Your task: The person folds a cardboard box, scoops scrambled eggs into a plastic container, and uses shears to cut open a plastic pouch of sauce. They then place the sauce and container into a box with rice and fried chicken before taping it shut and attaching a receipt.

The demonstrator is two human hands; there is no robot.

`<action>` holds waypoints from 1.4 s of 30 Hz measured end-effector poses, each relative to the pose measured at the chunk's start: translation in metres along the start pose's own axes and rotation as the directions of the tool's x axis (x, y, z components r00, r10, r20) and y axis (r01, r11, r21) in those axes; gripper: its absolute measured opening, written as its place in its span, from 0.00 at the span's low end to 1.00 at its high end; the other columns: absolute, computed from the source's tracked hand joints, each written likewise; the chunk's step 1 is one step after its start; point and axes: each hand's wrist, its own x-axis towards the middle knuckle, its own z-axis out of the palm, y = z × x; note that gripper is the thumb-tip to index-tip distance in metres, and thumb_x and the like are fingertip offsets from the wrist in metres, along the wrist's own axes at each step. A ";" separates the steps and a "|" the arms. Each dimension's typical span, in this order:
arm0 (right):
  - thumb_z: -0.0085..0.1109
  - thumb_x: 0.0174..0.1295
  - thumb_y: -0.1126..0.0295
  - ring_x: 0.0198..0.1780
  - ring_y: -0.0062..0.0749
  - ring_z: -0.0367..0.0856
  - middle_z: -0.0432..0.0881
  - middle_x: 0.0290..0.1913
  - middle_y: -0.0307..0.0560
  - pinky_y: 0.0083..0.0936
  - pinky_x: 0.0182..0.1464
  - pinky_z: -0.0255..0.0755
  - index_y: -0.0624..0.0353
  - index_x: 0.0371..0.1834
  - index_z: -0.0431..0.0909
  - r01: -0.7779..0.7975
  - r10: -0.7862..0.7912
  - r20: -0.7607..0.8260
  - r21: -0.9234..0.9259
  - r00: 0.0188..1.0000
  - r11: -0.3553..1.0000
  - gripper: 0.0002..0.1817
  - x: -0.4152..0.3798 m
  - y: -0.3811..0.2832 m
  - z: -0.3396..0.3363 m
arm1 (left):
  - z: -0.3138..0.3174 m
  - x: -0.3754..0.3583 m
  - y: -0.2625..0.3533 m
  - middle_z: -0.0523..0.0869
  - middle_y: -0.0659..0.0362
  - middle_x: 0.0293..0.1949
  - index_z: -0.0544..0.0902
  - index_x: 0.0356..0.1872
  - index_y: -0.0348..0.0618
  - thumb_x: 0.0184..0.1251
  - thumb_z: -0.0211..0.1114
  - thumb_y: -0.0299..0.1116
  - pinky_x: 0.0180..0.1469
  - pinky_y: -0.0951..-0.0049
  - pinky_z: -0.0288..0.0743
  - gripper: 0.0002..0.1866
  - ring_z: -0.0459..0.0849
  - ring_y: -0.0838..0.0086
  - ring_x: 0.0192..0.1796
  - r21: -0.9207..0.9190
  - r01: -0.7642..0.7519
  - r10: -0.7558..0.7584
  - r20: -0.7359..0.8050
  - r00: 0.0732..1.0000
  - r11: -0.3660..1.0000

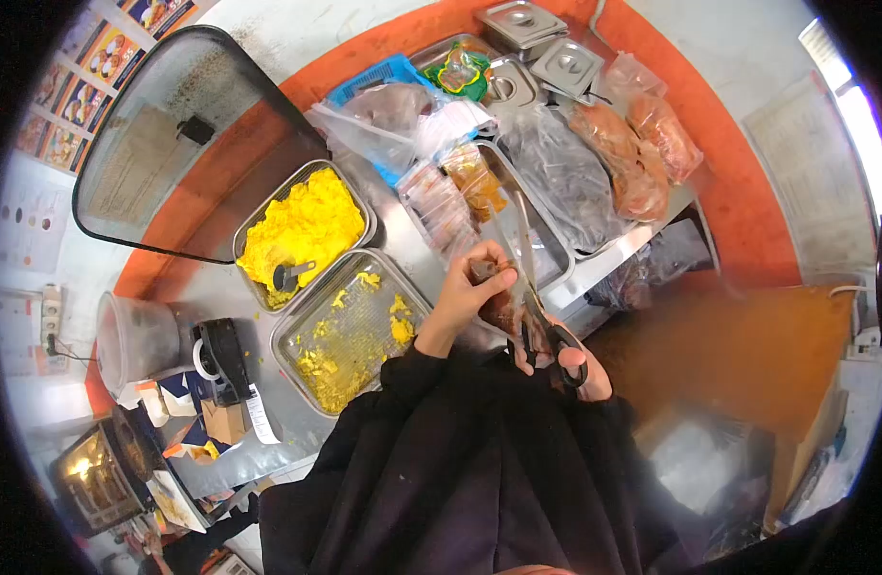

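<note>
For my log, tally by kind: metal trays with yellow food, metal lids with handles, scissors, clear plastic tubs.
Metal trays with yellow food: 2
Metal lids with handles: 3
Scissors: 1
Clear plastic tub: 1
Total: 7

The head view looks from the wearer's head, facing forward and steeply down, with the black clothing (431,479) filling the bottom. The left hand (474,297) and right hand (586,369) are close to the camera, just right of centre. The desk (302,443) spreads beyond them, the wall (297,34) curves along the top, and the very wide round lens darkens the corners
</note>
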 end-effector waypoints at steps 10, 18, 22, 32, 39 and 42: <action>0.54 0.31 0.26 0.22 0.18 0.64 0.66 0.22 0.36 0.14 0.25 0.57 0.64 0.51 0.63 0.050 -0.046 -0.081 0.038 0.996 0.998 0.54 0.001 0.008 0.005 | 0.003 -0.003 0.015 0.73 0.70 0.23 0.73 0.28 0.43 0.54 0.66 0.30 0.28 0.86 0.64 0.08 0.70 0.89 0.26 0.130 0.091 -0.096 0.034 0.995 0.987; 0.56 0.44 0.33 0.23 0.17 0.66 0.67 0.21 0.35 0.11 0.27 0.56 0.61 0.47 0.64 -0.119 0.153 -0.150 0.216 0.977 0.969 0.42 -0.008 -0.028 0.013 | -0.007 0.001 0.007 0.77 0.66 0.24 0.75 0.29 0.40 0.54 0.65 0.29 0.28 0.85 0.65 0.07 0.73 0.86 0.25 0.024 0.027 -0.026 -0.059 0.998 0.999; 0.70 0.44 0.57 0.27 0.19 0.70 0.71 0.25 0.38 0.13 0.30 0.62 0.60 0.44 0.62 0.280 -0.344 -0.370 -0.216 0.863 0.935 0.31 -0.013 -0.006 -0.021 | -0.016 0.011 0.014 0.77 0.65 0.23 0.76 0.29 0.39 0.54 0.66 0.30 0.28 0.84 0.66 0.08 0.73 0.85 0.25 0.053 -0.027 0.034 -0.129 0.991 0.998; 0.65 0.44 0.81 0.28 0.17 0.75 0.80 0.26 0.44 0.14 0.36 0.68 0.57 0.35 0.60 0.230 -0.483 -0.590 -0.453 0.647 0.861 0.22 0.025 0.017 -0.031 | 0.007 0.019 -0.010 0.80 0.62 0.30 0.75 0.37 0.38 0.56 0.64 0.29 0.35 0.82 0.70 0.10 0.77 0.82 0.32 -0.093 -0.020 0.014 -0.072 0.997 0.995; 0.64 0.42 0.83 0.28 0.20 0.76 0.79 0.25 0.43 0.15 0.34 0.69 0.56 0.33 0.61 0.297 -0.415 -0.536 -0.296 0.735 0.908 0.22 0.012 -0.030 -0.040 | -0.033 0.030 -0.022 0.62 0.44 0.60 0.63 0.59 0.39 0.46 0.70 0.42 0.64 0.63 0.53 0.39 0.60 0.61 0.63 0.906 -0.140 0.533 -0.104 0.840 0.399; 0.64 0.41 0.83 0.27 0.21 0.76 0.78 0.24 0.41 0.16 0.34 0.70 0.56 0.34 0.61 0.280 -0.342 -0.459 -0.200 0.820 0.939 0.21 0.013 -0.044 -0.033 | -0.003 0.032 -0.012 0.72 0.51 0.51 0.67 0.55 0.38 0.46 0.70 0.40 0.58 0.67 0.61 0.34 0.69 0.69 0.57 0.380 -0.363 0.235 0.342 0.910 0.851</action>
